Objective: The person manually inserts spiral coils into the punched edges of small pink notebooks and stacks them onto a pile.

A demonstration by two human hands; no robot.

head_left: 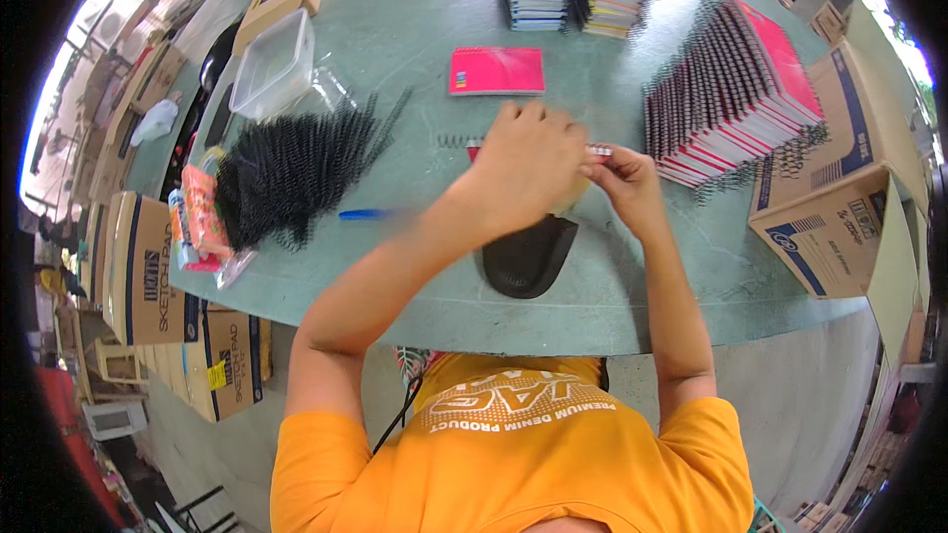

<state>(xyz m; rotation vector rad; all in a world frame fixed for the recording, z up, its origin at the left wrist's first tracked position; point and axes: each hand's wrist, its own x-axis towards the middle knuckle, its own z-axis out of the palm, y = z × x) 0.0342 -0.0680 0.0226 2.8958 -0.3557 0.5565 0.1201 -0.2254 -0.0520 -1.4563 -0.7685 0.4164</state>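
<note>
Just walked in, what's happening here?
Someone in an orange T-shirt is handling a small red-edged item, mostly hidden by the left hand. The right hand pinches what looks like its right end; a thin dark coil sticks out left. Loose black spiral coils are piled to the left; red-covered spiral-bound notebooks are stacked to the right.

I have the bare left hand palm-down, fingers curled, just beside the bare right hand, thumb and forefinger pinched.

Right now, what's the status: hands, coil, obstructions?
Left hand palm-down, grip hidden; dark coil juts out at its left. Right hand pinching a small pale piece. Pink notebook just beyond, not blocking.
</note>
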